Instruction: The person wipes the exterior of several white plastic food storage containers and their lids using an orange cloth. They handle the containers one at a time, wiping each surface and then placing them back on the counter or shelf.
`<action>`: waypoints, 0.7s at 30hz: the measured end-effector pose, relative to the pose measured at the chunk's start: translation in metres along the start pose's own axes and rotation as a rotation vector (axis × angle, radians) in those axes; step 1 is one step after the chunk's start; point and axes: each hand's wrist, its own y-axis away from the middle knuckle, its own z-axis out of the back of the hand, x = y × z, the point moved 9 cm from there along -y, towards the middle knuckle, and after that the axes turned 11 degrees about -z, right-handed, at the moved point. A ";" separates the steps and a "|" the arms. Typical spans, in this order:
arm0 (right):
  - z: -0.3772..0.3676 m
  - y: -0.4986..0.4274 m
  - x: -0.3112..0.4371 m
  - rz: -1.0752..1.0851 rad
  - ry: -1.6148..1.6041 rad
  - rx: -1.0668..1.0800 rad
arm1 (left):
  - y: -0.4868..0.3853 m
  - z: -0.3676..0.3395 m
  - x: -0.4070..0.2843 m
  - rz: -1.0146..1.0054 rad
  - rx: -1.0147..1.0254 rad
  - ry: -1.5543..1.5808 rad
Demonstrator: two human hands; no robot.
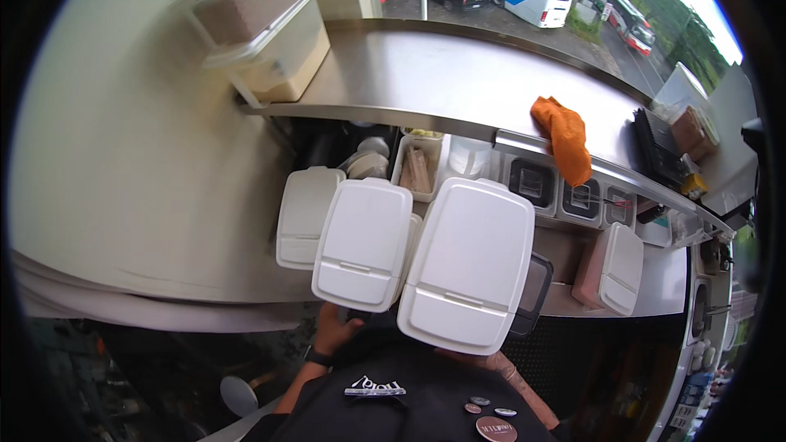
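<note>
A large food container with a white flip lid (pixel 473 252) is close in front of my body. My right hand (pixel 473 358) is against its near lower end, the fingers mostly hidden beneath it. To the left, a second white-lidded container (pixel 363 239) overlaps a smaller white-lidded container (pixel 310 215). Just below the second container's near left corner is my left hand (pixel 334 326), its thumb apart and its fingertips partly covered by the container. Whether it grips anything cannot be told. A dark translucent container (pixel 534 294) shows from behind the large one.
A steel shelf (pixel 430 67) crosses ahead, with an orange cloth (pixel 564 138) hanging over its edge. Stacked storage bins (pixel 282 49) stand at its left end. Below are black-rimmed lidded inserts (pixel 532 181) and a tub of wrapped sticks (pixel 419 169). A pinkish white-lidded container (pixel 611 270) stands right.
</note>
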 end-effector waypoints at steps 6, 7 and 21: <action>0.011 -0.010 0.172 0.181 0.292 -0.209 | -0.034 -0.011 -0.026 0.079 -0.007 0.275; 0.022 -0.009 0.191 0.061 0.052 -0.214 | -0.034 -0.011 -0.028 0.073 -0.007 0.343; 0.066 -0.113 0.426 0.447 0.181 -0.250 | -0.052 0.015 -0.025 -0.164 -0.121 0.527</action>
